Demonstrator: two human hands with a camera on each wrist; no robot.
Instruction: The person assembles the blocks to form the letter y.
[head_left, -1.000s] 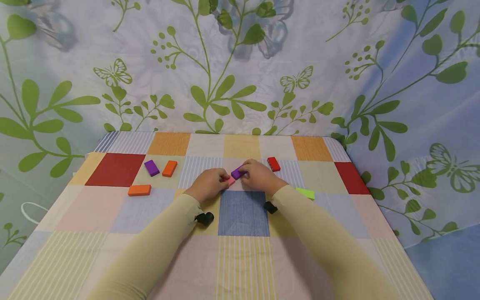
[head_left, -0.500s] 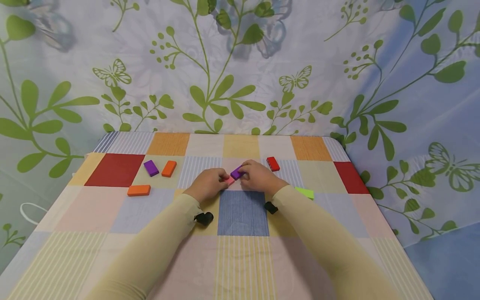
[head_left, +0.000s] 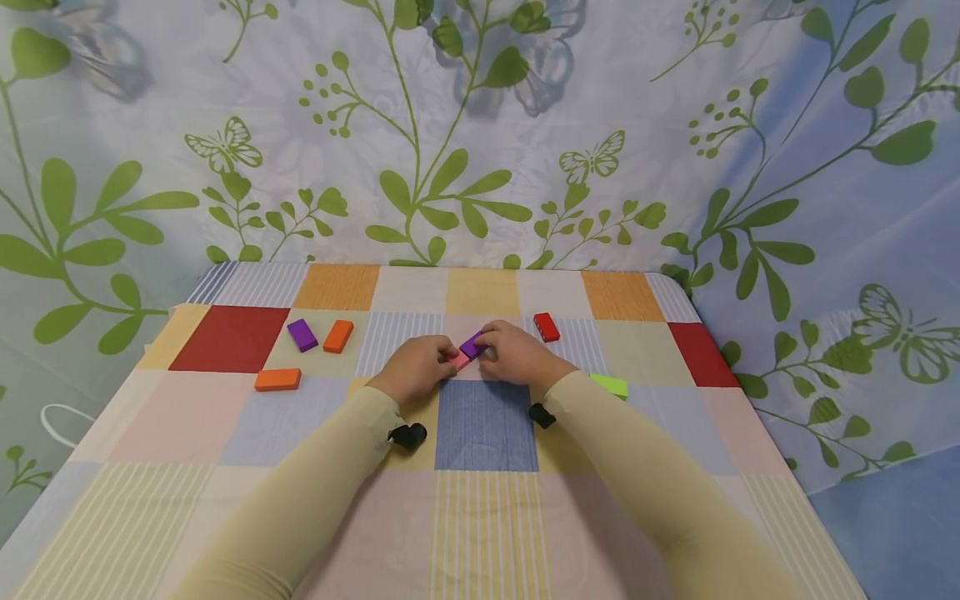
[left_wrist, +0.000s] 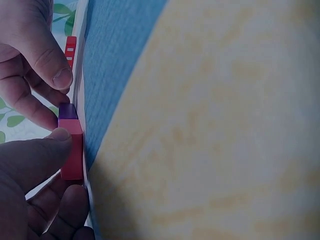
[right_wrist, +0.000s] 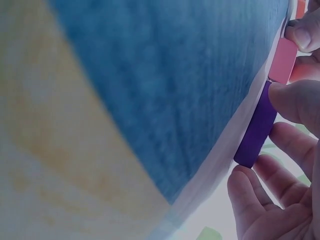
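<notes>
Near the middle of the table, my left hand (head_left: 417, 365) pinches a pink rectangular block (head_left: 460, 360) between thumb and fingers. My right hand (head_left: 519, 353) holds a purple block (head_left: 471, 344) by thumb and fingertips. The two blocks meet end to end in one slanting line, pink nearer and to the left, purple farther and to the right. In the right wrist view the long side of the purple block (right_wrist: 256, 127) shows, with the pink block (right_wrist: 283, 60) beyond it. From the left wrist, the pink block (left_wrist: 73, 150) hides most of the purple one.
On the left lie another purple block (head_left: 303, 335) and two orange blocks, one upright-slanted (head_left: 338, 337) and one lengthwise (head_left: 278, 380). A red block (head_left: 547, 327) with white marks lies behind the right hand. The right sleeve partly covers a lime-green block (head_left: 611, 386).
The purple block has shifted slightly and now lines up flush with the pink block's end; before, it sat a little askew. Both hands have stayed almost in place.
</notes>
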